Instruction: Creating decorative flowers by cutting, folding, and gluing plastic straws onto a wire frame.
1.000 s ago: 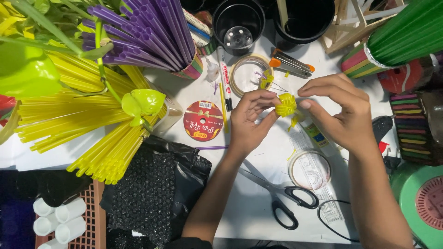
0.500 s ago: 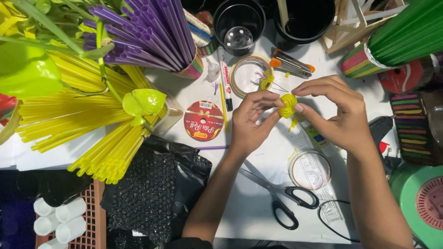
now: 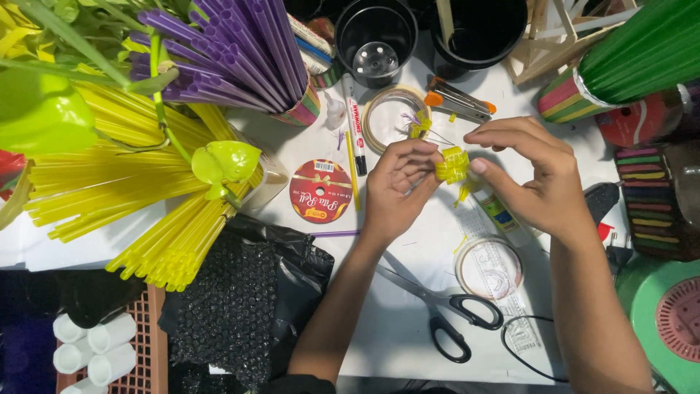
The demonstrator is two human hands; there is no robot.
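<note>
Pinching between left hand [image 3: 397,186] and right hand [image 3: 536,175], yellow straw bundle [image 3: 453,166] stands roughly upright.

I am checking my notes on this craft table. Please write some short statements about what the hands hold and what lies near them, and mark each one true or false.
1. Both hands hold a small yellow piece between them. True: the left hand and the right hand pinch it from either side.
2. The scissors are in the right hand. False: they lie on the white table, below the hands.
3. The purple straws stand in a cup. True.
4. The yellow straws are at the right of the table. False: they lie at the left.
</note>
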